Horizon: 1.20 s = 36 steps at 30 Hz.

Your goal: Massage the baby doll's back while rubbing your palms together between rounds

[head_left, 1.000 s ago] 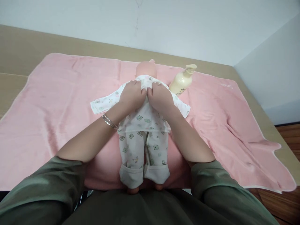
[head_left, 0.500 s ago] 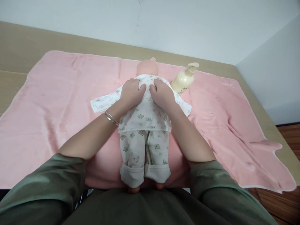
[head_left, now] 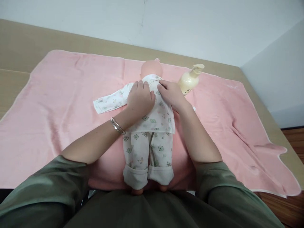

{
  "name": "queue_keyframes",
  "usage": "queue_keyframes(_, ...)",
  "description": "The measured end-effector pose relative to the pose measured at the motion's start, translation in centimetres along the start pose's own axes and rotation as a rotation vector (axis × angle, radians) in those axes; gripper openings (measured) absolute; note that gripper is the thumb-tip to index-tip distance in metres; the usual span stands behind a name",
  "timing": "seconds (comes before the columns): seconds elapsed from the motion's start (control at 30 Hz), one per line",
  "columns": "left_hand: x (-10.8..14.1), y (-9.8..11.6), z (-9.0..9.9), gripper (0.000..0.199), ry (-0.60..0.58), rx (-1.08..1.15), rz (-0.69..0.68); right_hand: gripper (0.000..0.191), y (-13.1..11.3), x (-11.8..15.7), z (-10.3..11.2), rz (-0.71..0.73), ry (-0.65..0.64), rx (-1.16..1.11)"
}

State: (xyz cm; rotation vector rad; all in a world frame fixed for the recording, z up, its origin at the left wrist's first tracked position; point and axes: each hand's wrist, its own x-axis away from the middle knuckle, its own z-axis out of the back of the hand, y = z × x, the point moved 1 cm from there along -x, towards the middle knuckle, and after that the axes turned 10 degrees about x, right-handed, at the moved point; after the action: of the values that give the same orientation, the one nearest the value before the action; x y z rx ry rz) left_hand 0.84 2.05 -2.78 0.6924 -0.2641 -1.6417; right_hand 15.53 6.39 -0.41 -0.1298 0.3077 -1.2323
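A baby doll (head_left: 152, 70) lies lengthwise in front of me, its face not showing and its feet against my clothing. It wears a white printed shirt (head_left: 156, 122) and matching trousers (head_left: 137, 152) with turned-up cuffs. My left hand (head_left: 141, 97) rests flat on the left and middle of the doll's upper body, fingers stretched toward its collar. Over the doll's right shoulder lies my right hand (head_left: 173, 94), its thumb and forefinger on the shirt and slightly apart; the other fingers are partly hidden. One shirt sleeve (head_left: 110, 101) spreads left; the right one is mostly covered by my forearm.
Beyond my right hand stands a cream pump bottle (head_left: 189, 81), tilted in view. A wrinkled pink blanket (head_left: 71, 95) covers much of the wooden table (head_left: 21, 44). A white wall (head_left: 95, 19) rises behind the table.
My left hand has turned and shifted right across the doll's upper body. My right hand has moved slightly right, toward the doll's shoulder, and its forearm now covers more of the right sleeve.
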Motion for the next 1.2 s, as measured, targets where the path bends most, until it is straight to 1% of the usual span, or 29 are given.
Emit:
queue_keyframes(0.07, -1.0, -0.5, 0.5, 0.039, -0.07, 0.001, 0.022, 0.039, -1.5, 0.7, -0.2, 0.014, -0.029, 0.095)
queue_keyframes(0.13, -2.2, -1.4, 1.1, 0.04, -0.126, 0.01, 0.046, 0.042, -3.3, 1.7, -0.1, 0.062, -0.03, 0.201)
queue_keyframes(0.2, -3.1, -2.2, 1.4, 0.044, -0.151, 0.036, 0.071, 0.042, -4.8, 2.6, 0.4, 0.125, -0.038, 0.261)
queue_keyframes(0.23, -3.4, -2.5, 1.4, 0.045, -0.153, 0.048, 0.076, 0.041, -5.1, 2.9, 0.8, 0.136, -0.055, 0.274)
queue_keyframes(0.3, -3.3, -2.7, 1.2, 0.047, -0.134, 0.045, 0.067, 0.039, -4.9, 3.0, 1.4, 0.109, -0.108, 0.247)
queue_keyframes(0.4, -1.9, -1.8, 0.5, 0.052, -0.08, -0.011, 0.008, 0.041, -3.3, 1.8, 1.6, 0.016, -0.162, 0.069)
queue_keyframes(0.47, -0.5, -0.9, -0.2, 0.055, -0.045, -0.02, -0.048, 0.049, -2.2, 0.7, 0.8, -0.037, -0.171, -0.017)
queue_keyframes(0.53, 0.6, -0.1, -0.8, 0.056, -0.011, 0.005, -0.093, 0.064, -1.5, -0.2, -0.3, -0.083, -0.178, -0.024)
queue_keyframes(0.6, 1.0, 0.1, -1.2, 0.055, 0.01, 0.026, -0.121, 0.071, -1.5, -0.7, -1.2, -0.11, -0.177, -0.005)
queue_keyframes(0.67, 0.5, -0.3, -1.1, 0.053, 0.006, 0.025, -0.133, 0.068, -1.8, -0.6, -1.4, -0.099, -0.166, 0.027)
queue_keyframes(0.73, -0.8, -1.2, -0.5, 0.048, -0.025, 0.023, -0.115, 0.063, -2.5, 0.0, -1.1, -0.062, -0.151, 0.085)
queue_keyframes(0.83, -2.6, -2.4, 0.5, 0.04, -0.101, 0.054, -0.008, 0.055, -4.2, 1.9, -0.5, 0.041, -0.1, 0.196)
queue_keyframes(0.9, -3.2, -2.7, 0.9, 0.039, -0.131, 0.074, 0.041, 0.055, -5.4, 3.4, -0.4, 0.104, -0.067, 0.273)
queue_keyframes(1.0, -3.0, -2.7, 0.7, 0.041, -0.08, 0.032, 0.027, 0.059, -6.3, 4.5, -0.5, 0.088, -0.057, 0.297)
queue_keyframes(1.1, -2.3, -2.5, -0.1, 0.043, -0.025, 0.028, -0.003, 0.056, -5.4, 3.4, -0.7, 0.092, -0.081, 0.221)
queue_keyframes(1.13, -1.9, -2.4, -0.4, 0.044, -0.019, 0.046, -0.016, 0.054, -4.8, 2.7, -0.8, 0.099, -0.088, 0.189)
queue_keyframes(1.2, -0.9, -1.9, -0.8, 0.047, -0.007, 0.072, -0.039, 0.052, -3.4, 1.2, -1.0, 0.068, -0.082, 0.123)
